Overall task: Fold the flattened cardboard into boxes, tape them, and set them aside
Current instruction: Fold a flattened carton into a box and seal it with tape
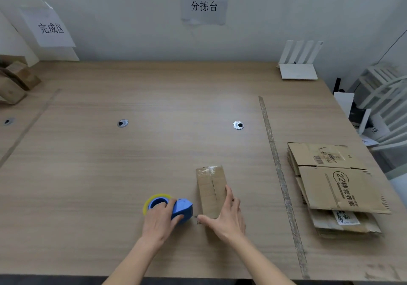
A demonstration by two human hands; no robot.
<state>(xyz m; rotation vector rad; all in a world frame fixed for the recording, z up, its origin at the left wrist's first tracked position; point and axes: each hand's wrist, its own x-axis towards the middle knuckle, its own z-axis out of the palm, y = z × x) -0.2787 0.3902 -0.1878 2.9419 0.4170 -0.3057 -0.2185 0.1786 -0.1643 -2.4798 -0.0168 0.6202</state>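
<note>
On the wooden table (132,163), near its front edge, a small folded cardboard box (211,187) lay with its seam facing up. The right hand (226,216) rested on its near end, fingers spread and straight. The left hand (161,217) gripped a blue tape dispenser (179,208) just beside the box. Flattened cardboard (337,185) was stacked at the right.

We see a wood-grain table (154,99) against a pale wall (132,20) with two paper signs (204,5), white router (298,68) at back, white chairs (383,90) right.
</note>
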